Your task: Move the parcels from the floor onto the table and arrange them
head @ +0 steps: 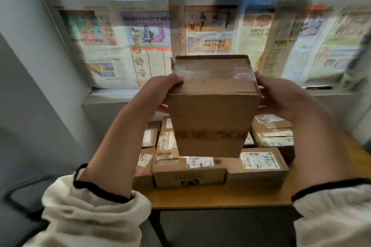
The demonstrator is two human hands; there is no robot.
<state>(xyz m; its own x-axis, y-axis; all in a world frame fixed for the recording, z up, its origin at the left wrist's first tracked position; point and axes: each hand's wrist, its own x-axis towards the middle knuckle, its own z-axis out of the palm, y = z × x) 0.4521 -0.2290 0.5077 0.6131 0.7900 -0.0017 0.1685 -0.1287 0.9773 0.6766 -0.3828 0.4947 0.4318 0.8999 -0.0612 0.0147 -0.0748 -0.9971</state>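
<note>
While both hands hold it up, 1 brown cardboard parcel [212,118] hangs in the air above the table [220,196], apart from the other parcels [190,172] lying in rows on the wooden top. The left hand [160,92] clamps its left edge, thumb curled over the top. The right hand [281,98] grips the right side, thumb at the upper corner. Beyond, newspaper sheets [140,46] cover the window, and a dark chair [20,192] stands at the left.
</note>
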